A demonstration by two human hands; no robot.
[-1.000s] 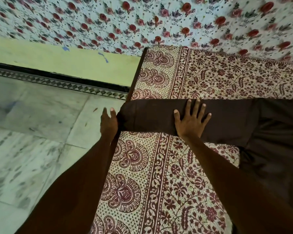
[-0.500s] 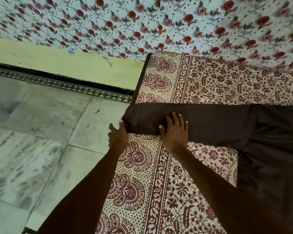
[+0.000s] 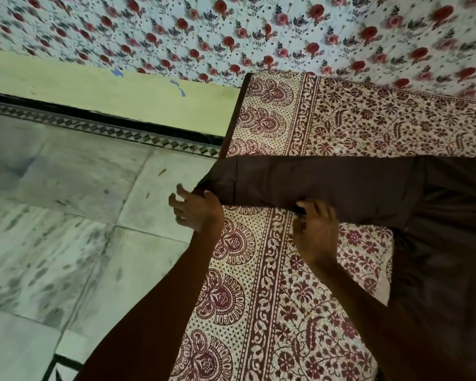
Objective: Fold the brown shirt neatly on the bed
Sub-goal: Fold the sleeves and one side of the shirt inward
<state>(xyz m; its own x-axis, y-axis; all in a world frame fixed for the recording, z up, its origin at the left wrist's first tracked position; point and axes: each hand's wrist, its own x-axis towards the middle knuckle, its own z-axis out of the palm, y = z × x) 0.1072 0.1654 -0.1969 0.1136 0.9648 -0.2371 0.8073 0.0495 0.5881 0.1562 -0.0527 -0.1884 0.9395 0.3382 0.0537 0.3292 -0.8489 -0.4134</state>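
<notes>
Brown shirt (image 3: 451, 257): lies over the right part of the bed (image 3: 259, 298), with one sleeve (image 3: 327, 185) stretched across to the bed's left edge.
Left hand (image 3: 197, 211): yours meets the cuff end at the bed's left edge. The fingers are splayed and blurred, so you cannot tell if it grips.
Right hand (image 3: 316, 229): your curled fingers pinch the sleeve's near edge.
Around: rose-print cloth (image 3: 231, 28) at the bed's far side, tiled floor (image 3: 66, 243) left of it.
</notes>
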